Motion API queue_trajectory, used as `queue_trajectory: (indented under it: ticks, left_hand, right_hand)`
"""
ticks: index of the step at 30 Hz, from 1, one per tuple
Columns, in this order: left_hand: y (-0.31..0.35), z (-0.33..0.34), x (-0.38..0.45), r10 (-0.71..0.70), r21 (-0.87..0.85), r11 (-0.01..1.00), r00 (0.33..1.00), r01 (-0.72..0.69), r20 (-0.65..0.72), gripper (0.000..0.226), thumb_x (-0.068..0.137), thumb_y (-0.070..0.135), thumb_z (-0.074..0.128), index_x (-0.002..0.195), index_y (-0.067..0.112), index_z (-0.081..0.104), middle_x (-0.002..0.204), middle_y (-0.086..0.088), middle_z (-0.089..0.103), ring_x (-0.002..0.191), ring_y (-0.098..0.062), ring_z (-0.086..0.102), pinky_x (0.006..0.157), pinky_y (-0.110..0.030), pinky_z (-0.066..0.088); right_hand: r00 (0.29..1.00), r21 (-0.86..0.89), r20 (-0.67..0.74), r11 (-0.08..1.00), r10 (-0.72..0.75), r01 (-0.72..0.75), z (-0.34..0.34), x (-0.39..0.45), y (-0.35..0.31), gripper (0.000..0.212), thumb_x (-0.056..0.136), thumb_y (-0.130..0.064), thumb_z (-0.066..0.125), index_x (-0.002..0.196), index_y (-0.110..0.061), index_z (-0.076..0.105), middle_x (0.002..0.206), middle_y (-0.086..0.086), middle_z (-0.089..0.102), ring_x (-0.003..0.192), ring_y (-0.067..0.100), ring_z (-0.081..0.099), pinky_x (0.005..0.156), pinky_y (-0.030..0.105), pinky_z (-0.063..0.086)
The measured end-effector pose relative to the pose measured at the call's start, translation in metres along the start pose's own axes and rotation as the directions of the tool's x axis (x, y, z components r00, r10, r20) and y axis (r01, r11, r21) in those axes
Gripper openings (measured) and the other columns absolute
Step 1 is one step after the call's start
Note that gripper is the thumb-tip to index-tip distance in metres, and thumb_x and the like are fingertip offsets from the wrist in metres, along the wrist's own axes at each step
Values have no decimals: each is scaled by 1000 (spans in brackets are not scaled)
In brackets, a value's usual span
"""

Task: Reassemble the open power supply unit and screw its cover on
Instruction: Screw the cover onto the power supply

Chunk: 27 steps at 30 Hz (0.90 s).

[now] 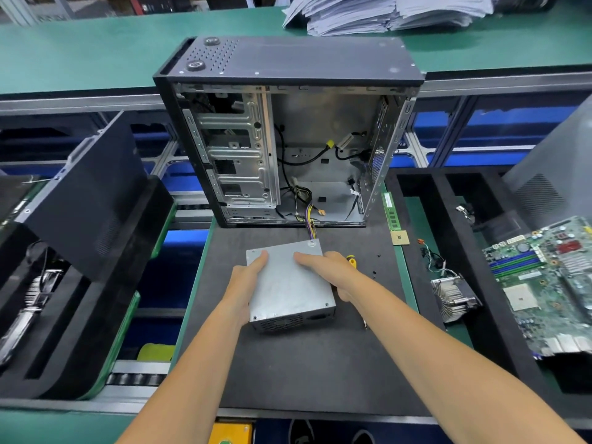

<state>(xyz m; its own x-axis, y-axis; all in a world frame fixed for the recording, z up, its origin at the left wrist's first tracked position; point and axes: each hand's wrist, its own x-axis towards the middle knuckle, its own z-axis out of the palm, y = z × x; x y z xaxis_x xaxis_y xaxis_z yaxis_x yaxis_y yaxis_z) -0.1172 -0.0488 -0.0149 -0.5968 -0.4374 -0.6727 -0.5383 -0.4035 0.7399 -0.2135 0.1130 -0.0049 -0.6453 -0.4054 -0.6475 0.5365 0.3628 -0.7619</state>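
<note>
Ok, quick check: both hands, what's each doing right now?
Left hand: grips the left side of the power supply unit.
Right hand: fingers lie on its cover, thumb down the right side.

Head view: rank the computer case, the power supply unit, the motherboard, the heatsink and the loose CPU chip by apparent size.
1. computer case
2. motherboard, cut off by the frame edge, so only roughly comparable
3. power supply unit, close to the motherboard in apparent size
4. heatsink
5. CPU chip
</note>
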Motion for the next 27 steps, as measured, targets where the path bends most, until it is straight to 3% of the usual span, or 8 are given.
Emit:
queue_trajectory:
  ticks: [3,6,11,16,18,22,25,27]
  left_hand:
    - [2,1,-2,-17,6,1000,1000,18,-13,62,78,56,70,118,15,46,114,-8,65,92,-26,70,62,-36,57]
    - [2,2,-3,-10,-10,1000,1000,10,-23,54,79,55,69,110,18,43,114,-7,62,94,-28,68,62,-38,58]
    - [4,1,-2,-19,-70,997,1000,21,24,65,82,51,68,128,10,48,122,-12,62,100,-33,67,81,-52,57]
    - [1,4,-2,7,-71,997,1000,-6,21,57,85,51,66,122,8,55,112,-12,69,92,-32,71,72,-45,59]
    - [0,4,1,7,-41,999,1000,-8,-13,59,82,55,66,119,10,57,115,-10,67,95,-30,69,78,-46,58]
    - [-1,4,5,76,216,976,983,-39,-167,52,77,68,59,97,20,55,126,-2,50,106,-25,58,93,-44,51]
    - [-3,6,5,126,207,974,980,-93,-154,46,80,64,59,92,21,52,112,-1,57,95,-19,60,79,-36,53]
    - [-4,7,5,161,217,968,973,-123,-166,43,81,63,59,88,21,52,101,3,58,89,-16,60,75,-35,52]
  right_hand:
    - [1000,13,-26,1000,13,-13,0,1,-4,63,72,-47,79,115,-8,54,104,5,70,86,20,71,71,33,59]
    - [999,25,-49,1000,-5,7,-1,3,-6,56,73,-42,80,110,-7,57,98,6,71,80,19,72,64,30,58]
    - [999,9,-43,1000,-2,3,-1,2,-6,65,73,-39,81,119,-7,47,113,9,65,92,25,69,81,44,58]
    - [999,17,-46,1000,12,-11,1,-3,-7,63,76,-38,79,119,-8,44,111,9,64,88,25,70,74,44,60]
    - [998,3,-63,1000,-3,3,2,-3,-5,55,81,-40,73,117,-7,49,110,8,65,87,24,70,74,42,60]
    - [988,-177,-133,983,-76,52,3,-2,4,55,94,-54,46,121,-7,56,115,5,63,102,24,62,88,36,52]
    - [974,-307,-173,948,-146,88,8,-1,9,69,96,-61,27,125,-5,55,111,6,56,96,23,54,79,31,42]
    - [962,-338,-204,935,-184,107,10,-1,11,69,96,-61,25,112,-2,57,96,6,51,83,22,48,69,30,37]
